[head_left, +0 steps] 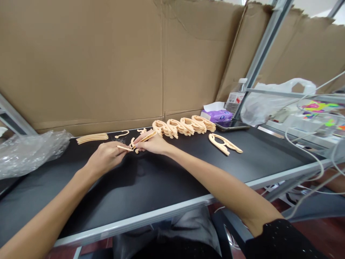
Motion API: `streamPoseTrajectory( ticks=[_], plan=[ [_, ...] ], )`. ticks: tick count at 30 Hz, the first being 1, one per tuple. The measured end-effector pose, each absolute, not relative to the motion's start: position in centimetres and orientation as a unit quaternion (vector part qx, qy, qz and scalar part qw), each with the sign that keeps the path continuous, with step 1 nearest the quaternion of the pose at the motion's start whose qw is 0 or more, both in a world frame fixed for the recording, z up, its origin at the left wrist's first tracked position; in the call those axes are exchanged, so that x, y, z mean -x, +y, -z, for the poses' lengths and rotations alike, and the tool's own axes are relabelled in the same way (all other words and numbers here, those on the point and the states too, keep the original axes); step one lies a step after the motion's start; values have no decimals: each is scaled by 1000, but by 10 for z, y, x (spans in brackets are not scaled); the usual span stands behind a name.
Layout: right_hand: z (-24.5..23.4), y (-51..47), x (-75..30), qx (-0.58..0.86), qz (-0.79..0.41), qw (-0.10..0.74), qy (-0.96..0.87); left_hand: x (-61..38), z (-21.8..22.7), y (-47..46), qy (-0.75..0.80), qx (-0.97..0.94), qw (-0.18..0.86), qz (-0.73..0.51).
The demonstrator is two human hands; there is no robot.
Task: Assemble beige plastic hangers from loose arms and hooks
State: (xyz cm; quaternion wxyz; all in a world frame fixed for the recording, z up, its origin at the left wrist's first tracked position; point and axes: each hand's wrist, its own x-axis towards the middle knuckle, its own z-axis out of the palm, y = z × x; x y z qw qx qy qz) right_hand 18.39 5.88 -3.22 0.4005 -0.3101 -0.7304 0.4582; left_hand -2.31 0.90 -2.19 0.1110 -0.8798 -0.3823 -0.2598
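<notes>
Both hands are close together over the left-middle of the black table. My left hand (pixel 106 156) is closed on a thin beige hanger arm (pixel 124 148), pinched at the fingertips. My right hand (pixel 155 144) pinches another beige hanger arm (pixel 147 137), which slants up to the right. The two pieces meet at a small curved beige part (pixel 132 143) between the fingertips; how they join is too small to tell. Just behind lie a loose beige hook (pixel 122 134) and some small beige pieces (pixel 141 131). Left of these rests a stack of curved beige strips (pixel 92 138).
Several piles of beige folding hangers (pixel 185 126) line the back, with a single hanger (pixel 224 144) in front. Beyond are a purple tissue pack (pixel 219 116), a bottle (pixel 235 99) and a tablet (pixel 232 125). Plastic wrap (pixel 35 151) lies left; white cables (pixel 309 149) hang right.
</notes>
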Motion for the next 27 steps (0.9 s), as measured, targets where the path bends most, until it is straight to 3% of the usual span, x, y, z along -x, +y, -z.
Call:
streamPoseTrajectory(
  ticks=[6,14,27],
  plan=[
    [29,63,-185,332,-467,403,-713,23,26,13,-394,871,110,273],
    [15,55,-185,333,-523,442,-648,19,22,10,-440,830,187,286],
    [13,55,-184,335,-543,450,-625,18,26,20,-446,826,151,309]
  ],
)
